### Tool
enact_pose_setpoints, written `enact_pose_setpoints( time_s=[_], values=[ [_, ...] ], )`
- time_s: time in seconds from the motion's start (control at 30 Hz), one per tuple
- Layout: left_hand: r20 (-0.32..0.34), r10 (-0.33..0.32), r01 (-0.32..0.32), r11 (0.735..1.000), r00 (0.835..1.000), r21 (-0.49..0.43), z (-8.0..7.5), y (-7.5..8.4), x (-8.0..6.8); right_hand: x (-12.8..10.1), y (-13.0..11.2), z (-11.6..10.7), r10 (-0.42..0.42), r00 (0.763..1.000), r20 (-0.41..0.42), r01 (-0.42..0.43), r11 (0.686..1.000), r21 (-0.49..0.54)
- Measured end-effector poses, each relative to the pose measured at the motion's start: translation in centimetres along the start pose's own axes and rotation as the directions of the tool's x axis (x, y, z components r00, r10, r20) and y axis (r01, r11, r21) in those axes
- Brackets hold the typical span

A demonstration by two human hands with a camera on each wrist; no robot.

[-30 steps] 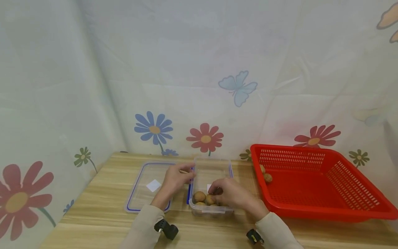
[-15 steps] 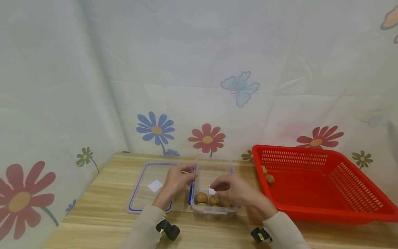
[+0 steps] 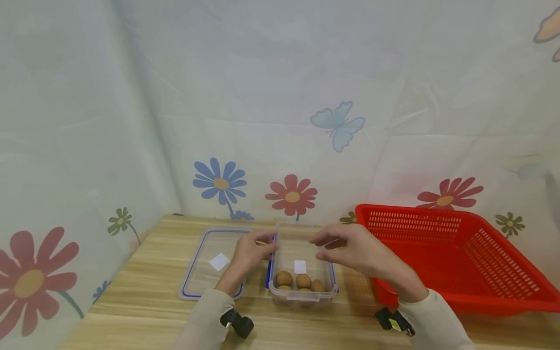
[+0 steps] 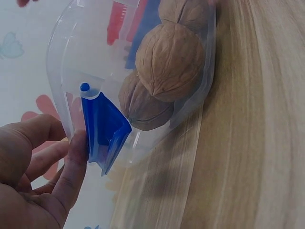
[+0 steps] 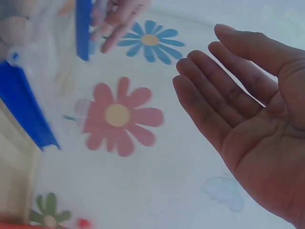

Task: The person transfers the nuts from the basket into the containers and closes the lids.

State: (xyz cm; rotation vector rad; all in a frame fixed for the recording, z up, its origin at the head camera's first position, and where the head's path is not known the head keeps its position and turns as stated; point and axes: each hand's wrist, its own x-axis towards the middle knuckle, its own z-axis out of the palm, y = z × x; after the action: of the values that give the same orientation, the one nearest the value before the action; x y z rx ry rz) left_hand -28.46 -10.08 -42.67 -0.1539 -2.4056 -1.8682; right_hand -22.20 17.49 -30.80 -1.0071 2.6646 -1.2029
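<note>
- the left hand point(image 3: 251, 253) is resting at the left wall of the clear plastic box point(image 3: 302, 262), its thumb and fingers pinching the blue clip point(image 4: 105, 131) on that side.
- the right hand point(image 3: 354, 250) is hovering above the far right part of the box, fingers relaxed and apart, holding nothing; in the right wrist view the palm point(image 5: 267, 143) is showing bare.
- the box is sitting on the wooden table point(image 3: 144, 301), near the front edge, between the lid and the basket.
- walnuts point(image 3: 299, 281) are lying in the near end of the box; the left wrist view is showing two of them point(image 4: 169, 62) pressed against the clear wall.
- the clear lid point(image 3: 212, 262) with a blue rim is lying flat on the table just left of the box, under the left forearm.
- the red basket point(image 3: 446, 253) is standing on the right, just beside the box.
</note>
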Motion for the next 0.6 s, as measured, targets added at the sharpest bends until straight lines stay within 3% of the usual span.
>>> enact_pose_setpoints(
  time_s=[0.27,0.6],
  values=[
    [-0.007,0.007,-0.007,1.000,1.000,0.005,0.0,0.1,-0.1,-0.6,-1.1,-3.5,0.004,0.999,-0.042,-0.007,0.996,-0.084],
    [-0.009,-0.012,0.012,1.000,1.000,0.015,0.0,0.3,-0.1,-0.9,0.6,-7.0,-0.017,0.999,-0.051,0.011,0.994,-0.109]
  ],
)
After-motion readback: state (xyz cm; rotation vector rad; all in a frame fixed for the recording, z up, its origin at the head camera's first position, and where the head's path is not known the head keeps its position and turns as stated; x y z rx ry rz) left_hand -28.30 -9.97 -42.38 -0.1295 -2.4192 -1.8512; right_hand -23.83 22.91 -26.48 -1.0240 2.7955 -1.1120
